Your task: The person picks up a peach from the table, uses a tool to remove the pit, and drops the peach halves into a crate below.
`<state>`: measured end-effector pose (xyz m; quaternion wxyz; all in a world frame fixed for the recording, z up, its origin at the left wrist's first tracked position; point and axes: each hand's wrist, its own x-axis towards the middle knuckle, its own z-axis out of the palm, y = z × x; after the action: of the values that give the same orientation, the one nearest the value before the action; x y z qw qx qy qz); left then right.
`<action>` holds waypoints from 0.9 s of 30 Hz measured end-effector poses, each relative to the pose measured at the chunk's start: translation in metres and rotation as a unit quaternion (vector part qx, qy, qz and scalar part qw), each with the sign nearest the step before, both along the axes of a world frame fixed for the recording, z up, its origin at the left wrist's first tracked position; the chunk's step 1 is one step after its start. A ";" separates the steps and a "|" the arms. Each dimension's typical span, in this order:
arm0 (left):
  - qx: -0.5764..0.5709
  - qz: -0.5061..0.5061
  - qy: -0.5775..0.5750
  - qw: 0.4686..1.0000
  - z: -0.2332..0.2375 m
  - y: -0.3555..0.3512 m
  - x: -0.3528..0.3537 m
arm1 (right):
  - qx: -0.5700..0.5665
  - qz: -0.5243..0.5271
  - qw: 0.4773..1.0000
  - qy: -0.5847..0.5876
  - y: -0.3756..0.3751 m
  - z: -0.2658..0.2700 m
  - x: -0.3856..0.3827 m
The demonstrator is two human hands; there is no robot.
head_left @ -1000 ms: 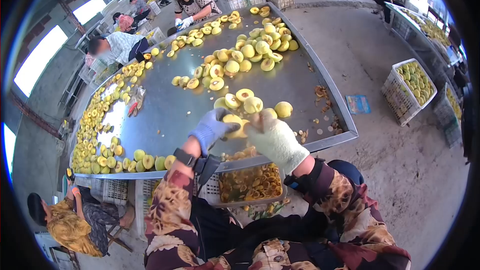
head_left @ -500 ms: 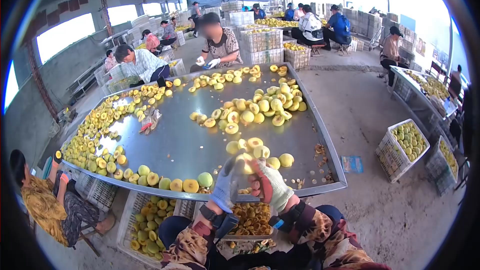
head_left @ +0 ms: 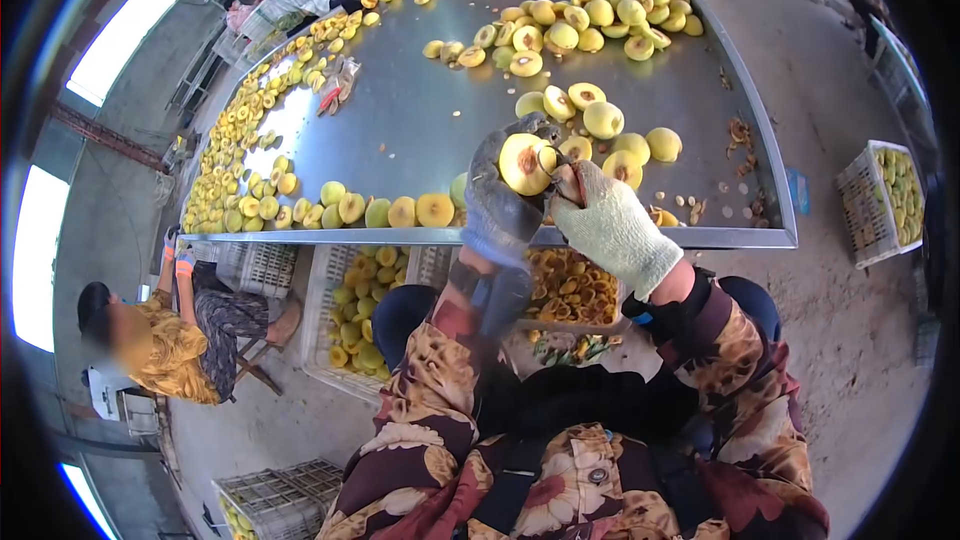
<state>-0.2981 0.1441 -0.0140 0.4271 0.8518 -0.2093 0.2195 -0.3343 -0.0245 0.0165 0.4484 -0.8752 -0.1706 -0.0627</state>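
My left hand (head_left: 497, 180), in a grey-blue glove, is closed around a halved yellow peach (head_left: 523, 164) with its cut face turned up toward me. My right hand (head_left: 615, 220), in a whitish glove, grips a small pitting knife (head_left: 547, 162) whose curved metal end touches the peach's cut side; most of the handle is hidden by the fingers. Just beyond both hands, several peach halves (head_left: 602, 120) lie on the metal table (head_left: 400, 140), some cut side up. Small pits and scraps (head_left: 690, 205) are scattered to the right of my right hand.
A raised rim (head_left: 700, 237) edges the table. Below stand a crate of whole-looking peaches (head_left: 365, 305) and a bin of brown scraps (head_left: 570, 285). Gloves (head_left: 340, 85) lie among peaches on the table. A person (head_left: 160, 340) sits at left; another crate (head_left: 885, 200) is at right.
My view has tilted down and the table appears higher. Both hands have come up nearer the camera, and the peach's cut face now shows with the tool against it.
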 end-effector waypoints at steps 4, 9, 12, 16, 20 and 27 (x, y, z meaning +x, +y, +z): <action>-0.079 0.005 -0.006 0.997 0.002 -0.008 0.001 | 0.047 -0.002 0.995 0.082 0.005 0.002 -0.001; -0.120 -0.001 0.048 0.992 0.012 -0.015 -0.008 | 0.040 -0.005 0.992 0.122 0.008 -0.007 0.003; -0.123 -0.012 0.041 0.991 0.014 -0.017 -0.012 | 0.038 0.010 0.992 0.119 0.010 -0.010 0.006; -0.341 -0.089 0.172 0.920 0.003 -0.014 -0.007 | 0.044 0.012 0.991 0.129 0.014 -0.015 0.002; -0.517 -0.093 0.315 0.791 0.001 -0.014 -0.004 | 0.072 0.015 0.981 0.181 0.019 -0.019 0.001; -0.504 -0.054 0.320 0.800 0.012 -0.022 -0.008 | 0.291 0.070 0.842 0.448 0.013 0.011 -0.005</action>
<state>-0.3065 0.1218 -0.0020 0.8501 0.5254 0.0340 -0.0141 -0.3390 -0.0119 0.0270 0.7130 -0.6231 0.0148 0.3211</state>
